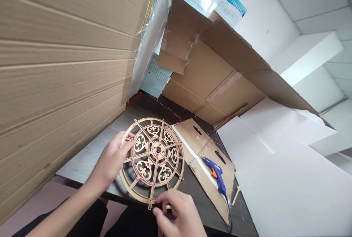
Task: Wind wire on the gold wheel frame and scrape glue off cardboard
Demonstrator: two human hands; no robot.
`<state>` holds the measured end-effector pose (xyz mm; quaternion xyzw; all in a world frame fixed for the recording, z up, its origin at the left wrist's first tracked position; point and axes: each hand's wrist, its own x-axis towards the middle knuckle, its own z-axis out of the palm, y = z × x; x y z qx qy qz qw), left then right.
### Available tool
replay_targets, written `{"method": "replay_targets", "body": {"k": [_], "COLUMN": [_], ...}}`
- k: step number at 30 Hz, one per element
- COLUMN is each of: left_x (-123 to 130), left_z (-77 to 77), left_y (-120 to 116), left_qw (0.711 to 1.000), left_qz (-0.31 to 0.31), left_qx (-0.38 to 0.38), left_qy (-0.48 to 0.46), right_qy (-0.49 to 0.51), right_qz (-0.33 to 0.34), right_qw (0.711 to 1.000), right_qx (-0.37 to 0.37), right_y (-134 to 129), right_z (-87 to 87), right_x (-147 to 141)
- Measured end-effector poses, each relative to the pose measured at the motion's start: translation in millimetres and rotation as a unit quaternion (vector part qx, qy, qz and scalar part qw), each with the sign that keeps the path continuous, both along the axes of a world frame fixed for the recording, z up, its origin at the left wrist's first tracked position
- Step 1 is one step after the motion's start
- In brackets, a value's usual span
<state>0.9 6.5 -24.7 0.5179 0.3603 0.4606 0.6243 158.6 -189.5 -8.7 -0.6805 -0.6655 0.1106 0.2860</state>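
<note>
A round openwork wooden frame (pixel 154 150), with spokes, scrolled heart-shaped ornaments and thin reddish wire along its inner rings, is tilted up above the dark table. My left hand (pixel 112 158) grips its left rim, thumb across the front and fingers partly behind. My right hand (pixel 178 213) is at the bottom rim, its index fingertip beside a small tab and the thumb just below. A small pale piece (pixel 168 207) pokes out between the curled fingers of that hand; its full shape is hidden.
On a cardboard sheet (pixel 189 138) at the right lies a blue glue gun (pixel 216 174), its black cord (pixel 229 211) running to the front edge. A pale stick (pixel 235 195) lies beside the sheet. Cardboard walls (pixel 209 72) enclose the dark table (pixel 90 156); thin wires lie at the back.
</note>
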Motion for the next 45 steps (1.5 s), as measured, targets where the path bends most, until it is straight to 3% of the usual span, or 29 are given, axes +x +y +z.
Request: {"method": "replay_targets", "body": {"k": [8, 20, 28, 33, 35, 38, 41, 45], "left_x": [0, 0, 0, 0, 0, 0, -1, -1], "left_z": [1.5, 5.4, 6.9, 3.1, 2.2, 2.4, 3.2, 3.7], "left_y": [0, -2, -2, -1, -1, -2, -2, -2], "left_qw": [1.0, 1.0, 1.0, 1.0, 1.0, 1.0, 1.0, 0.999], "left_qz": [0.004, -0.018, 0.008, 0.007, 0.005, -0.008, -0.022, -0.031], "left_qx": [0.0, -0.004, 0.006, 0.009, 0.01, 0.008, 0.008, 0.014], "left_qy": [-0.001, 0.01, 0.008, 0.02, 0.019, 0.015, 0.02, 0.022], "right_qy": [-0.051, 0.018, -0.128, -0.174, -0.117, -0.022, 0.024, 0.072], "right_qz": [0.004, -0.024, 0.017, -0.025, -0.043, -0.066, -0.087, -0.083], "right_qw": [0.997, 1.0, 0.976, 0.955, 0.97, 0.993, 0.996, 0.993], "right_qx": [0.06, -0.004, 0.177, 0.241, 0.209, 0.099, 0.011, -0.039], "right_y": [1, -2, -2, -4, -5, -6, -7, -5], "right_z": [-7.8, -22.7, -24.9, -31.5, -36.3, -41.6, -41.9, -33.5], "right_x": [-3, -7, -2, -9, -10, -10, -10, -11]}}
